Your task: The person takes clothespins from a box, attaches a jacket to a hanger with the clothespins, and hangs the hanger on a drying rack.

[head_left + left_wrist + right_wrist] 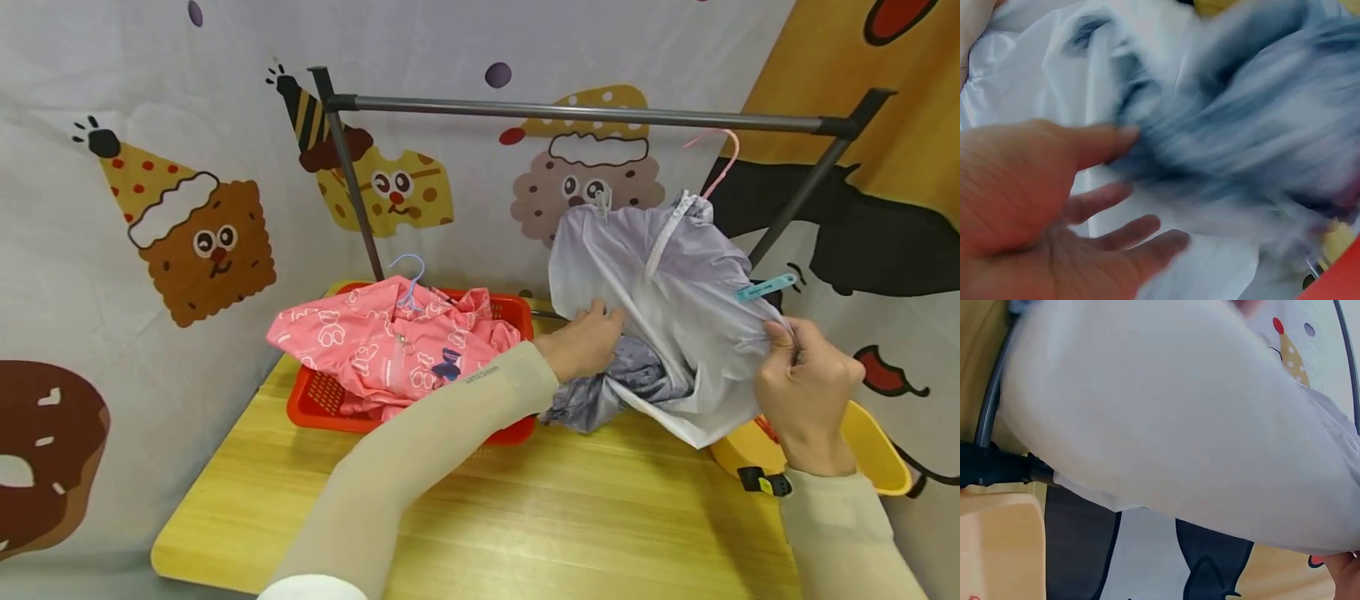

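A pale lilac-and-white jacket (660, 300) with a white zip hangs on a pink hanger (726, 162), its hook just below the rack's bar. A teal clothespin (765, 287) and a grey clothespin (603, 206) clip its shoulders. My right hand (810, 387) pinches the jacket's right edge. My left hand (585, 342) is beside a bunched grey-lilac part of the cloth (637, 371). In the left wrist view, the thumb and fingers of that hand are apart, near the blurred cloth (1222, 137). White cloth (1166, 425) covers most of the right wrist view.
A dark metal rack (585, 110) stands over the wooden table (525, 517). On the left, a red basket (330, 412) holds a pink patterned jacket (390, 350) on a blue hanger (411, 287). A yellow bin (873, 450) sits behind my right wrist.
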### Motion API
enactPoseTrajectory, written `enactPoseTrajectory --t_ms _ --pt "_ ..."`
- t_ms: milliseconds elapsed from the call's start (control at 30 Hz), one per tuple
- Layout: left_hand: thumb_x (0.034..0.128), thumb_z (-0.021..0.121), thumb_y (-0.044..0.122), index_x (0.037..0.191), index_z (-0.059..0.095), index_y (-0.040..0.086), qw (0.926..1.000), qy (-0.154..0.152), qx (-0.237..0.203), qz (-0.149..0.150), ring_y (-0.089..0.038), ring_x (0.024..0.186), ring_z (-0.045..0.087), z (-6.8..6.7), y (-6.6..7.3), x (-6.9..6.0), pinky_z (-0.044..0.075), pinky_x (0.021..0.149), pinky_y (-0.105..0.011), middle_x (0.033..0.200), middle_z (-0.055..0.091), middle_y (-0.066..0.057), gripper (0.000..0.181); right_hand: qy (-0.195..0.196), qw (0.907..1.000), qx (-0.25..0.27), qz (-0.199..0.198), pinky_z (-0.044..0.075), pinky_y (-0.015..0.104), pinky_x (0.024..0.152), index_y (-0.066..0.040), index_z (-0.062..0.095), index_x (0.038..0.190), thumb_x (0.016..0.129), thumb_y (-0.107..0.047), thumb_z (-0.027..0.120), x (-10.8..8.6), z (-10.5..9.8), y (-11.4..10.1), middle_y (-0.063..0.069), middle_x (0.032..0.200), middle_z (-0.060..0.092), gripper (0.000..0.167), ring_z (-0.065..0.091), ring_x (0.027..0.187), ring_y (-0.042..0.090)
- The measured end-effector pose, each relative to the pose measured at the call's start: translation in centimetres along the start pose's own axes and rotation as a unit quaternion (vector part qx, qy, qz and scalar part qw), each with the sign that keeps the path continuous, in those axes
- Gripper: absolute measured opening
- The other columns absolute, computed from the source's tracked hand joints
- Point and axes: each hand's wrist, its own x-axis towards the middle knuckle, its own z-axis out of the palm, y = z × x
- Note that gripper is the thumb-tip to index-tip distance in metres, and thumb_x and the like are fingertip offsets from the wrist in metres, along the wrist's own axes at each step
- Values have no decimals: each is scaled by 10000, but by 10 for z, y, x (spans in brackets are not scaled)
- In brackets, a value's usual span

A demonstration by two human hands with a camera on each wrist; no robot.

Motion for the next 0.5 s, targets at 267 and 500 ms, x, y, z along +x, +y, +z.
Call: enactPoseTrajectory --t_ms 267,500 --pt "1171 706 495 1766 448 191 9984 -549 5 -145 -266 1488 620 -7 -9 -15 605 1194 -402 1712 517 -83 716 168 9994 268 -103 327 -75 793 191 773 1051 1153 -223 714 -3 1 16 346 789 737 430 660 571 130" --pt "1186 673 492 1696 543 180 9991 -351 224 -10 -276 1413 666 -20 -23 -28 636 1174 -435 1612 595 -86 612 107 9998 130 67 333 -88 844 224 755 1082 1122 -116 746 -4 -3 6 420 810 693 342 418 939 -395"
